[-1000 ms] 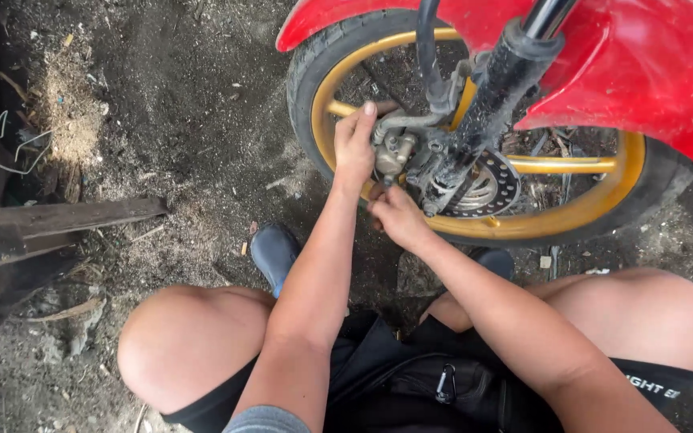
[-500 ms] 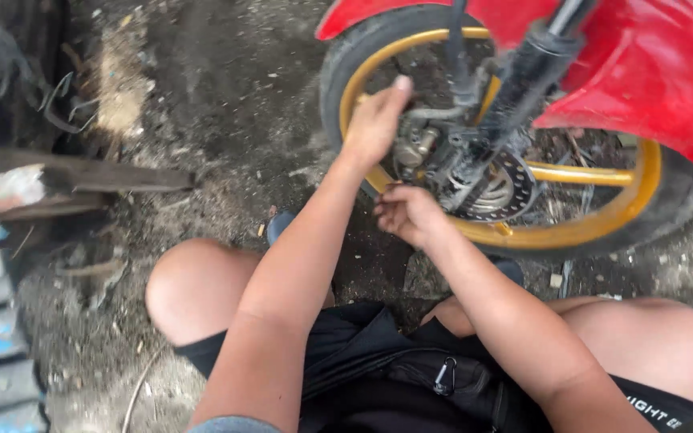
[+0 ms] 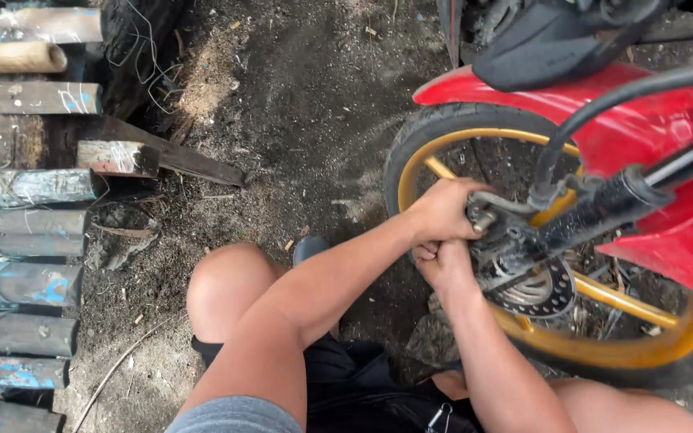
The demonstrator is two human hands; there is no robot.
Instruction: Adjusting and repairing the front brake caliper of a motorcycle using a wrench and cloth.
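Observation:
I squat on dirt beside a motorcycle front wheel with a yellow rim and black tyre. My left hand is closed around the metal brake caliper at the black fork leg. Just below it, my right hand is curled tight against the same part, next to the perforated brake disc. What the right fingers hold is hidden. A red mudguard covers the top of the wheel.
Worn wooden planks with blue paint and a wooden log lie at the left. A loose board rests on the dirt. My bare knees and a dark shoe sit close to the wheel. A black hose arcs above.
My view has swung left and down, bringing the planks into sight. My left hand has closed from an open reach onto the caliper, and the right hand has drawn up under it.

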